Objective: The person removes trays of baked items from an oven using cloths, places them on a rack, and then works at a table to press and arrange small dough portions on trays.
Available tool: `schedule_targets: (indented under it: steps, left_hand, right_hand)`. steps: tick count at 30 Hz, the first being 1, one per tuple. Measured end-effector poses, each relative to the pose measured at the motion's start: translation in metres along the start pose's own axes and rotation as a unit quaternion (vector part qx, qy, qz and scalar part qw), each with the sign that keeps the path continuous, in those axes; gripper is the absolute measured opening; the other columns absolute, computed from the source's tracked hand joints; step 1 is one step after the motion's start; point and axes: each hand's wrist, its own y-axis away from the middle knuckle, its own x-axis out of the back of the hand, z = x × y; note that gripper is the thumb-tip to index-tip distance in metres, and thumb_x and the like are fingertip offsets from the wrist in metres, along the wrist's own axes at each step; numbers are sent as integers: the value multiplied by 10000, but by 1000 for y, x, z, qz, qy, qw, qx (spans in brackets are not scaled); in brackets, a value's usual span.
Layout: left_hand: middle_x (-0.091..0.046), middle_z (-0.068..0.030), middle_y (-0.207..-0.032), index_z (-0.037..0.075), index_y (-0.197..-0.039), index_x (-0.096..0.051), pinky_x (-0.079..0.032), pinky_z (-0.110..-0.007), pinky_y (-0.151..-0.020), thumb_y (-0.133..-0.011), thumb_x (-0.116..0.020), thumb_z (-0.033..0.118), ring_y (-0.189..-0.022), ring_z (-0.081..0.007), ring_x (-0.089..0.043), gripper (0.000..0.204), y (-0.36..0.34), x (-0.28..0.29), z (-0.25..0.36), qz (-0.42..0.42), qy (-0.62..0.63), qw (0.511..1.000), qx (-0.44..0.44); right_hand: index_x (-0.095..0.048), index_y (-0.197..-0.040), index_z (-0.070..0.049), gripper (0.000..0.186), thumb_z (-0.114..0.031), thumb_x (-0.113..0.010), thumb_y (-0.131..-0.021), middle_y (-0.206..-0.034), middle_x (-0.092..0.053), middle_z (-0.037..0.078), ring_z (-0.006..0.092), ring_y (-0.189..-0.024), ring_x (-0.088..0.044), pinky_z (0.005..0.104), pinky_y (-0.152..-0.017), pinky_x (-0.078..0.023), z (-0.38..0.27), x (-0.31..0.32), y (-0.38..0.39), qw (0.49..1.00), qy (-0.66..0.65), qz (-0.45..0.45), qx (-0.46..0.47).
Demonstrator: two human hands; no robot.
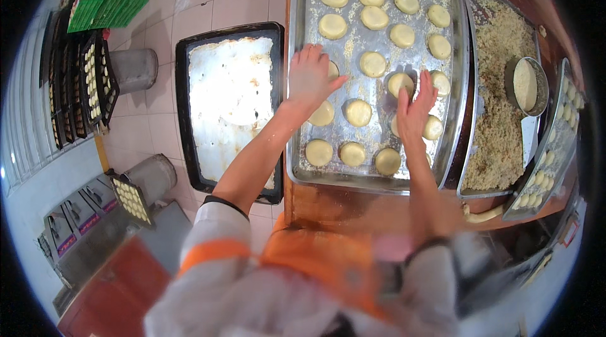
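Dough round half under left hand

Dough rounds: pale yellow flattened discs, lying flat in rows, apart from one another, on the tray.
Pressed rounds: one is sitting partly hidden under the left hand; another is lying at the right hand's fingertips.
Tray: large, silvery, crumb-dusted, resting on the wooden counter.
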Motion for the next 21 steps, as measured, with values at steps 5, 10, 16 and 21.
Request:
schedule_targets:
  steps: [5,10,16,21]
  left_hand:
    - [-458,-152,-1242,30,-1166,-499,-274,-458,-995,-805,-580,317,-1187,-292,-389,468,-43,-33,-4,139,-15,990,-20]
    - [-388,-119,-1340,108,-1253,-466,-182,-498,-1051,-855,-492,380,-1255,-271,-332,483,-58,-45,-1,105,-15,994,11]
    - [-346,-104,-1376,148,-1303,-416,-120,-550,-1054,-852,-488,405,-1284,-254,-298,524,-58,-42,3,63,-49,997,0]
    - [-305,-102,-1404,174,-1330,-380,-94,-554,-1058,-854,-469,435,-1302,-250,-273,550,-58,-39,8,25,-36,999,16]
  right_hand:
    - [-367,-1247,24,672,-222,-709,-723,-1196,-440,224,370,-1114,-413,447,-947,-322,-16,37,35,972,62,-211,-78]
    - [-391,-1210,26,664,-123,-730,-659,-1104,-464,217,366,-993,-443,443,-884,-364,1,30,32,975,101,-183,69]
    - [-405,-1199,23,627,-121,-717,-674,-1129,-451,221,363,-1043,-424,432,-905,-363,-21,56,-4,979,73,-183,48]
    - [-409,-1217,10,622,-166,-711,-702,-1177,-429,197,353,-1100,-400,413,-939,-345,-17,17,-35,975,92,-196,51]
